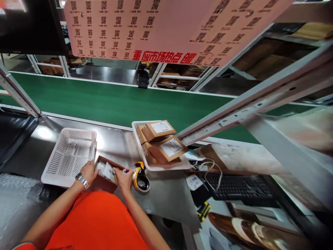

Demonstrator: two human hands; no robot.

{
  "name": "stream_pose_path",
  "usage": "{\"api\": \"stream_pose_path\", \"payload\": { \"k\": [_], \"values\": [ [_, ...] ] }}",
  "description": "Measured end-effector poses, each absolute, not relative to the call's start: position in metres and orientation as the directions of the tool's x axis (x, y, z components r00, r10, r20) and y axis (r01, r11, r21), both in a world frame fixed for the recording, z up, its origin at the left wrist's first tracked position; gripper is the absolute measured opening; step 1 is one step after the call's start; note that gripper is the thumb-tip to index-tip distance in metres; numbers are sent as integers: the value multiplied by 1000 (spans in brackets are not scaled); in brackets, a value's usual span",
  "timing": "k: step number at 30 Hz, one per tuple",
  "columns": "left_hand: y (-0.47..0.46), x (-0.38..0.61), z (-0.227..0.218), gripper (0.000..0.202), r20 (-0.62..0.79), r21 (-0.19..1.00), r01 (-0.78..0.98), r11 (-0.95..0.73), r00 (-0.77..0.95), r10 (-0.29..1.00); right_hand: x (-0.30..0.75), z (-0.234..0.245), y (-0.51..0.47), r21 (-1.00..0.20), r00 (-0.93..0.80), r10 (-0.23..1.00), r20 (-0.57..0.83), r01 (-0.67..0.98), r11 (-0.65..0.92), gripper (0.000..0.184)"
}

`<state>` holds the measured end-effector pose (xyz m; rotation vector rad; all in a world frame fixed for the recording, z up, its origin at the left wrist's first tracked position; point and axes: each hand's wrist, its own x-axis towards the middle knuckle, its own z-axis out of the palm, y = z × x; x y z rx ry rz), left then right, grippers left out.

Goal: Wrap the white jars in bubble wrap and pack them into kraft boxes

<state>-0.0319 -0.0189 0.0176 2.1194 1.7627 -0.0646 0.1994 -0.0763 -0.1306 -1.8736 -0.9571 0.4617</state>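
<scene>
A small open cardboard box (112, 166) with a white packet inside sits on the steel worktop right in front of me. My left hand (88, 172), a metal watch on its wrist, rests on the box's left side, touching the edge of an empty white perforated basket (68, 157). My right hand (124, 177) grips the box's right side. Just right of that hand lies a yellow and black tape dispenser (141, 177).
A second white basket (159, 166) holds several labelled cardboard boxes (170, 148). A green conveyor belt (104, 100) runs behind. A black keyboard (238, 187) lies to the right, bubble wrap (15, 205) at lower left, and a QR-code sheet (145, 27) hangs overhead.
</scene>
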Motion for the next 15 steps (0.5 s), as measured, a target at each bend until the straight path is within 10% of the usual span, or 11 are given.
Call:
{"api": "stream_pose_path", "payload": {
  "k": [3, 7, 10, 15],
  "values": [
    [-19, -26, 7, 38, -319, 276, 949, -155, 242, 916, 217, -123, -94, -856, 521, 832, 191, 504, -119, 48],
    [-20, -17, 0, 37, -232, 219, 955, -201, 251, 940, 230, -91, -81, -707, -157, 930, 331, 612, 355, 25],
    [-19, -17, -2, 37, -210, 219, 944, -247, 293, 933, 224, -69, -52, -552, -522, 829, 198, 640, 535, 40],
    [-14, -15, -11, 41, -246, 275, 899, -342, 409, 878, 215, -62, -31, -438, -646, 763, 22, 680, 588, 22]
  ]
}}
